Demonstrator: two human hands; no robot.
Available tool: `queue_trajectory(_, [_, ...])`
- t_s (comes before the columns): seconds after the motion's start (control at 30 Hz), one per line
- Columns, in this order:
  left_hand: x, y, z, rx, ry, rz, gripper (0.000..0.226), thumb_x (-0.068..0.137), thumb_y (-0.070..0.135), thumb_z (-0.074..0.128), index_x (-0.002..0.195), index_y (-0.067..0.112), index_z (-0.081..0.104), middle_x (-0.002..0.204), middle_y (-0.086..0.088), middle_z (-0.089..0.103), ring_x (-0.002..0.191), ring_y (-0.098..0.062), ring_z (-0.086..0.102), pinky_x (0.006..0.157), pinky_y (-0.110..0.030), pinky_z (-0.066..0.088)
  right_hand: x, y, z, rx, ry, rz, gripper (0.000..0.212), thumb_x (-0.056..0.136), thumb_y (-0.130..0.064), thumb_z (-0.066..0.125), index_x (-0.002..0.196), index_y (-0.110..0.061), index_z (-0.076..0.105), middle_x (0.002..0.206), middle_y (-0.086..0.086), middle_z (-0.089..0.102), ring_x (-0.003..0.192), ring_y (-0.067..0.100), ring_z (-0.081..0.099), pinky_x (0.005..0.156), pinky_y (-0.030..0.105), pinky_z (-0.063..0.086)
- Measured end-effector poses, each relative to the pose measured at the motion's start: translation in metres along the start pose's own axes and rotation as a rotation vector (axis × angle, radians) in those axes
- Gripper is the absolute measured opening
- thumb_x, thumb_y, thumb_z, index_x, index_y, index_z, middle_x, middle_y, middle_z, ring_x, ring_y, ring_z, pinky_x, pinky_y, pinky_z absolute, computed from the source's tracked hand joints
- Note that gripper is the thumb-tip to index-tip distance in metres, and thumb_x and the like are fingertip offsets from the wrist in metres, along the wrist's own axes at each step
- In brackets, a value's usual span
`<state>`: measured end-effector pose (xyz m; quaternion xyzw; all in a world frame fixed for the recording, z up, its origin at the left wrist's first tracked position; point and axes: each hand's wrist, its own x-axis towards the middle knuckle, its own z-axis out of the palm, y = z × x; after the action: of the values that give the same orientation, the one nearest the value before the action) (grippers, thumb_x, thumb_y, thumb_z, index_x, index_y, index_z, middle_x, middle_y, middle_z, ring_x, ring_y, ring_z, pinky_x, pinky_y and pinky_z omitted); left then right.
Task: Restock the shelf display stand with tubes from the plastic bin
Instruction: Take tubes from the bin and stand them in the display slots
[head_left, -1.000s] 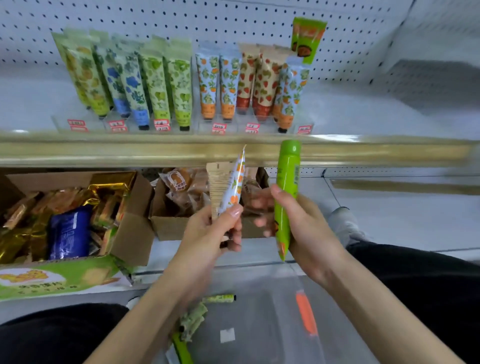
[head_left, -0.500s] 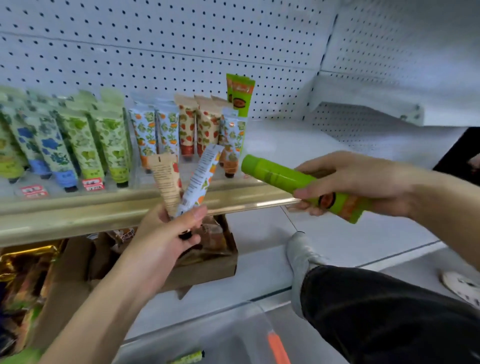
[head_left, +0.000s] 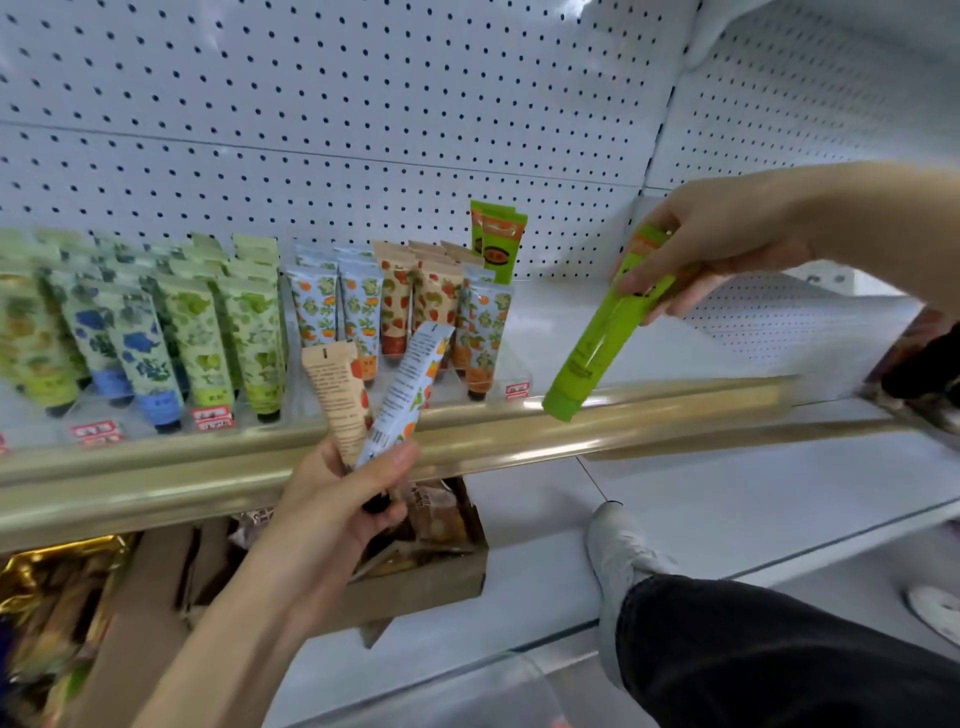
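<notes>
In the head view, most of the display stand (head_left: 517, 389) behind the gold rail (head_left: 675, 405) is already full. Rows of patterned tubes stand in it on their caps, and two green tubes (head_left: 498, 244) stand at the back, farthest from the rail, against the pegboard (head_left: 363, 104). Three tubes remain in the hands, so I judge the restocking well along but unfinished. A clear rim of the plastic bin (head_left: 519, 670) shows far below the rail, and I cannot tell what is left inside it.

The right hand (head_left: 727, 244) is above the rail and off the stand's right end, with its fingers and thumb curled round the upper part of a green tube (head_left: 602, 332). The tube's long axis runs diagonally. Its cap end points down and left, reaching the rail's top edge as seen from here, and its flat crimped end is up inside the hand. To match the two at the back, it probably needs to be tipped upright, cap down.

The left hand (head_left: 337, 499) is just in front of the rail. Its fingers and thumb grip a beige tube (head_left: 337, 395) and a blue-white tube (head_left: 405, 389), which are fanned apart. Both run roughly upright, with the crimped ends rising past the rail towards the stand and the caps down in the palm.

Below the rail sits a cardboard box (head_left: 415, 587) of wrapped goods.
</notes>
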<state>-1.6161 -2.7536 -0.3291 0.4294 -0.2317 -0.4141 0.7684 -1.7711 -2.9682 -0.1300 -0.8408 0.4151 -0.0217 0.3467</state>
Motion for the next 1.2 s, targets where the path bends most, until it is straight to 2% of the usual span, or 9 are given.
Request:
queue_trajectory(0.07, [0.001, 0.001, 0.000, -0.020, -0.011, -0.002, 0.085, 0.014, 0.044, 0.096, 0.087, 0.016, 0.061, 0.059, 0.006, 0.052, 0.047, -0.004, 0.047, 0.040, -0.016, 0.037, 0.007, 0.003, -0.001, -0.095, 0.095, -0.027, 0.015, 0.080, -0.020, 0.071, 0.088, -0.008, 0.065, 0.077, 0.006, 0.074, 0.057, 0.013, 0.069, 0.043, 0.019, 0.048])
queue_trajectory(0.13, [0.001, 0.001, -0.001, -0.034, -0.036, -0.010, 0.079, 0.016, 0.044, 0.096, 0.083, 0.017, 0.062, 0.058, 0.007, 0.049, 0.045, -0.003, 0.043, 0.039, -0.014, 0.033, 0.012, 0.007, -0.001, -0.074, 0.111, -0.045, 0.015, 0.080, -0.020, 0.072, 0.088, -0.009, 0.065, 0.070, 0.002, 0.071, 0.051, 0.010, 0.064, 0.042, 0.018, 0.046])
queue_trajectory(0.23, [0.002, 0.001, -0.001, -0.039, -0.066, -0.013, 0.085, 0.018, 0.043, 0.096, 0.089, 0.012, 0.060, 0.058, 0.006, 0.047, 0.044, -0.003, 0.038, 0.036, -0.013, 0.029, 0.015, 0.012, 0.001, 0.015, 0.074, -0.099, 0.012, 0.080, -0.014, 0.071, 0.089, -0.007, 0.067, 0.072, 0.005, 0.071, 0.057, 0.007, 0.066, 0.051, 0.013, 0.052])
queue_trajectory(0.47, [0.005, -0.002, 0.001, -0.002, -0.111, -0.038, 0.092, 0.023, 0.033, 0.096, 0.100, 0.004, 0.054, 0.056, 0.005, 0.040, 0.044, -0.005, 0.032, 0.034, -0.015, 0.026, 0.032, 0.008, 0.005, 0.259, 0.202, -0.279, 0.011, 0.085, -0.006, 0.065, 0.093, -0.001, 0.059, 0.080, 0.012, 0.071, 0.063, 0.009, 0.069, 0.062, 0.013, 0.055])
queue_trajectory(0.63, [0.007, -0.001, 0.000, -0.045, -0.050, -0.052, 0.087, 0.015, 0.036, 0.098, 0.090, 0.011, 0.059, 0.062, 0.003, 0.049, 0.052, -0.007, 0.044, 0.039, -0.018, 0.036, 0.044, -0.001, 0.018, 0.371, 0.274, -0.373, 0.007, 0.088, -0.004, 0.061, 0.086, -0.002, 0.055, 0.079, 0.014, 0.068, 0.059, 0.010, 0.068, 0.064, 0.018, 0.058])
queue_trajectory(0.73, [0.009, -0.001, -0.003, -0.038, -0.003, -0.060, 0.093, 0.014, 0.037, 0.097, 0.094, 0.009, 0.059, 0.071, 0.001, 0.056, 0.064, -0.010, 0.049, 0.042, -0.020, 0.041, 0.049, -0.004, 0.024, 0.373, 0.280, -0.382, 0.009, 0.089, -0.006, 0.060, 0.083, -0.005, 0.054, 0.078, 0.015, 0.067, 0.062, 0.012, 0.067, 0.068, 0.019, 0.058])
queue_trajectory(0.9, [0.009, 0.000, -0.002, -0.076, 0.039, -0.044, 0.096, 0.010, 0.034, 0.097, 0.095, 0.008, 0.060, 0.067, 0.003, 0.061, 0.059, -0.005, 0.057, 0.042, -0.019, 0.042, 0.057, -0.006, 0.032, 0.378, 0.262, -0.369, 0.007, 0.091, -0.006, 0.058, 0.086, -0.004, 0.053, 0.075, 0.013, 0.067, 0.056, 0.008, 0.067, 0.061, 0.016, 0.057])
queue_trajectory(1.03, [0.009, -0.001, -0.004, -0.110, 0.053, -0.054, 0.096, 0.010, 0.033, 0.097, 0.096, 0.010, 0.061, 0.066, 0.005, 0.060, 0.060, -0.006, 0.056, 0.042, -0.019, 0.043, 0.061, -0.008, 0.037, 0.377, 0.263, -0.385, 0.008, 0.091, -0.007, 0.059, 0.085, -0.005, 0.054, 0.075, 0.013, 0.067, 0.057, 0.009, 0.067, 0.063, 0.018, 0.057])
queue_trajectory(1.2, [0.010, 0.000, -0.006, -0.151, 0.060, -0.049, 0.099, 0.011, 0.032, 0.098, 0.100, 0.009, 0.063, 0.064, 0.005, 0.058, 0.058, -0.006, 0.054, 0.043, -0.019, 0.043, 0.066, -0.010, 0.042, 0.370, 0.266, -0.383, 0.010, 0.090, -0.006, 0.060, 0.082, -0.005, 0.053, 0.058, 0.004, 0.068, 0.052, 0.008, 0.066, 0.058, 0.016, 0.056])
